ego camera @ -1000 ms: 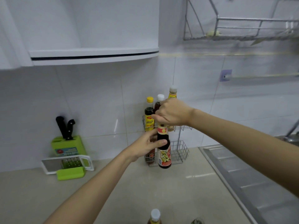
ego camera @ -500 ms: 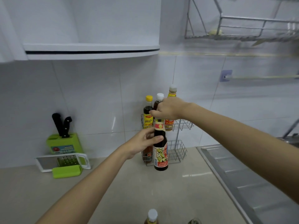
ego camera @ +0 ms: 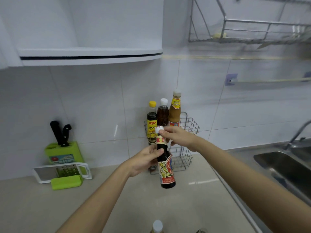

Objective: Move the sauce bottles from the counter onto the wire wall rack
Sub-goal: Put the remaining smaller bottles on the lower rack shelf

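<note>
Dark glass bottle lifted nearer; both hands gripping, wire rack behind.

A home kitchen: tiled wall, steel sink, knife block, grater on the counter

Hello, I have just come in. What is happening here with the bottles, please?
A person is putting sauce bottles onto a wire wall rack in the corner. The left hand grips the neck of a dark bottle held above the counter in front of the rack, and the right hand pinches near its white cap. Three bottles already stand on the upper tier. One more bottle top shows at the bottom edge of the view.
</note>
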Demonstrator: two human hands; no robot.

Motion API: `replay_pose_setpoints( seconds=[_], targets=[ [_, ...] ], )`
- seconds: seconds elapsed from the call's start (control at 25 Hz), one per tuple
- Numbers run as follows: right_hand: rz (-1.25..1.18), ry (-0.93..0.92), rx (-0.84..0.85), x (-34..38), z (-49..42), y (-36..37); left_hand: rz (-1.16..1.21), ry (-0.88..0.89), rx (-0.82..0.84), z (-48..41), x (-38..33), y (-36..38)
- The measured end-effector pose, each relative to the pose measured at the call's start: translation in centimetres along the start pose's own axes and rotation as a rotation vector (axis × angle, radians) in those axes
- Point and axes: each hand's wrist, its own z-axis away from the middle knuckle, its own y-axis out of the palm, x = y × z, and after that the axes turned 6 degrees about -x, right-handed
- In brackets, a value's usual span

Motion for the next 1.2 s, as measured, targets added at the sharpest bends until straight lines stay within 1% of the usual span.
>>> replay_pose_setpoints(
  seconds=[0.08,0.12,0.2,0.28,0.32,0.4,0.48,0.56,0.64,0.68,0.76,0.88,0.96,1.08,1.12,1.2],
  targets=[
    [-0.115,0.095,-0.052,-1.6,-0.3,0.3,-0.038,-0.045,-0.038,-1.1,1.5,0.2],
    [-0.178,0.140,-0.122,-2.5,-0.4,0.5,-0.098,-0.062,-0.089,-1.6,2.1,0.2],
    [-0.268,0.234,-0.333,-5.2,-0.9,1.5,-0.286,-0.113,-0.188,-2.5,3.7,-0.7],
    [-0.409,0.362,-0.604,-9.0,-1.2,2.4,-0.424,-0.181,-0.289,-3.0,5.8,-2.6],
    [-0.507,0.447,-0.740,-11.1,-1.4,2.5,-0.449,-0.214,-0.325,-3.2,7.0,-3.7],
    [-0.691,0.584,-0.934,-14.6,-1.7,2.6,-0.469,-0.274,-0.368,-3.4,8.9,-5.6],
    [-0.765,0.667,-1.059,-17.0,-2.0,2.7,-0.473,-0.316,-0.393,-3.9,9.8,-6.7],
    [-0.785,0.723,-1.175,-18.1,-2.6,3.0,-0.435,-0.319,-0.440,-4.6,10.3,-6.9],
    [-0.825,0.725,-1.241,-18.4,-3.4,3.4,-0.410,-0.316,-0.488,-5.5,10.4,-6.8],
    [-0.845,0.699,-1.251,-18.3,-3.8,3.7,-0.414,-0.322,-0.490,-6.1,10.5,-6.8],
    [-0.821,0.626,-1.208,-18.4,-4.6,4.2,-0.441,-0.345,-0.465,-7.3,11.1,-6.9],
    [-0.725,0.500,-1.043,-19.1,-5.6,4.6,-0.476,-0.367,-0.447,-8.6,11.6,-6.7],
    [-0.649,0.436,-0.916,-18.8,-6.4,4.7,-0.462,-0.335,-0.422,-9.4,11.7,-6.3],
    [-0.324,0.334,-0.737,-17.7,-7.7,5.1,-0.468,-0.271,-0.424,-10.1,11.8,-5.9],
    [-0.213,0.288,-0.662,-17.4,-8.3,5.5,-0.477,-0.259,-0.442,-10.3,12.0,-6.1],
    [-0.026,0.203,-0.568,-16.9,-9.0,6.1,-0.491,-0.256,-0.435,-10.5,12.4,-6.3]
  ],
)
